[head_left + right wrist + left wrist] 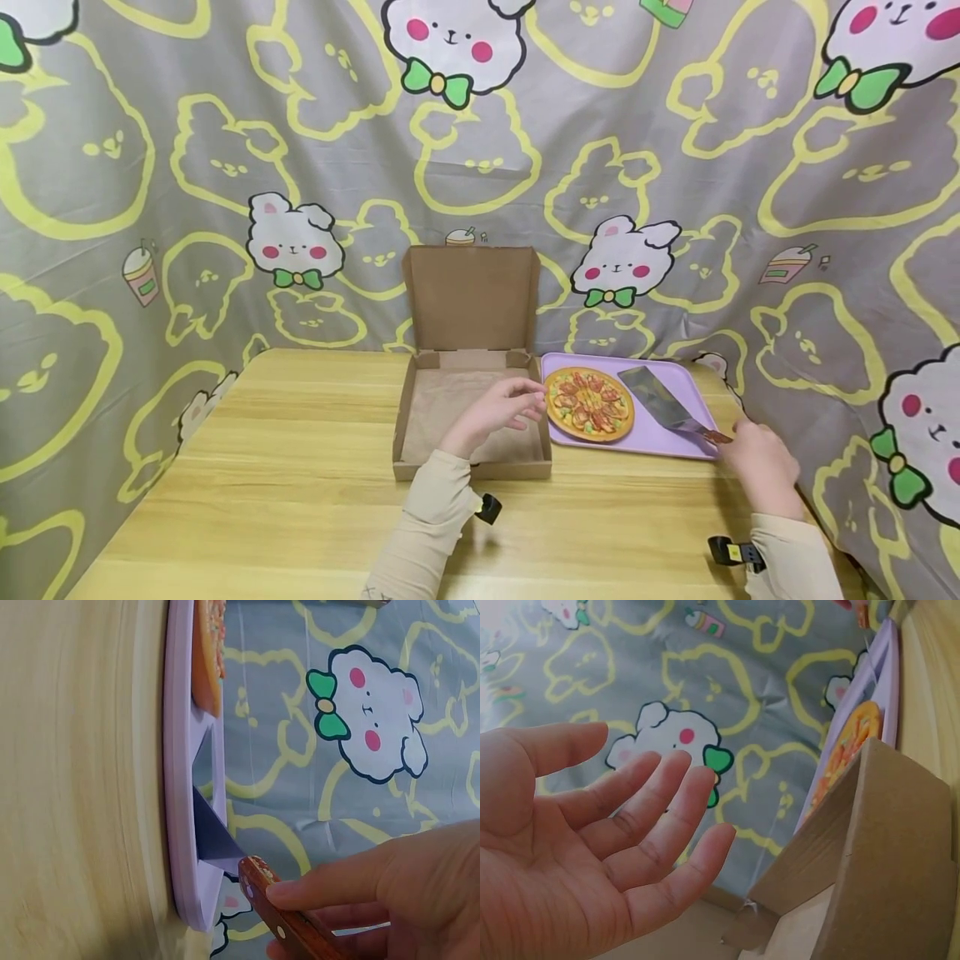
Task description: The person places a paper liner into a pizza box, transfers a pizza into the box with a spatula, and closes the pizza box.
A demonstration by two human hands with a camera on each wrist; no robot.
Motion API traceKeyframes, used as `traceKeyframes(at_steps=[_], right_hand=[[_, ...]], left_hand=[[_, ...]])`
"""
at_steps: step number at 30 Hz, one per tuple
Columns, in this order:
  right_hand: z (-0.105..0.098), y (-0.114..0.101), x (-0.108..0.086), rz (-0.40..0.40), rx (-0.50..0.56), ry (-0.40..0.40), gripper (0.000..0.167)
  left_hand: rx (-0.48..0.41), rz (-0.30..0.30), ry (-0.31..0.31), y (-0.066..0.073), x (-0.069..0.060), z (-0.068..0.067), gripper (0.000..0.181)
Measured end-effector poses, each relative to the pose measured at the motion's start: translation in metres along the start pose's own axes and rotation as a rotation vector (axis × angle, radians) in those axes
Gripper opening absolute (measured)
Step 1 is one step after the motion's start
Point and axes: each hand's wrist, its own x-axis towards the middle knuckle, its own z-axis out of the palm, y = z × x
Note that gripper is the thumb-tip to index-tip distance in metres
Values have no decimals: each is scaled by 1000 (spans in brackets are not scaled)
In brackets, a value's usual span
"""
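Observation:
My right hand (761, 467) grips the wooden handle (281, 911) of a metal spatula (656, 398). Its broad blade slants over the right part of a lilac tray (693, 387), right of a round pizza (589, 405) with red and green toppings. In the right wrist view the thumb lies along the handle. My left hand (498, 412) hovers over the right side of an open cardboard pizza box (405, 425), fingertips near the pizza's left edge in the head view. Seen from the left wrist, that hand (622, 832) has spread, slightly bent fingers and holds nothing.
The box lid (474, 300) stands upright at the back, close to the patterned curtain (480, 167). Brown paper (442, 408) lines the box. The tray sits against the box's right side on the wooden table (300, 467). Curtains also hang at left and right.

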Motion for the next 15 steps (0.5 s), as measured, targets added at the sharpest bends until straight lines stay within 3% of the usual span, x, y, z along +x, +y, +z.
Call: traceKeyframes(at_steps=[6, 15], right_hand=[[-1, 1, 2, 5, 8, -12, 39], [-6, 4, 1, -52, 6, 0, 27]], left_hand=[[4, 3, -23, 0, -1, 4, 40], [9, -6, -35, 2, 7, 16, 34]])
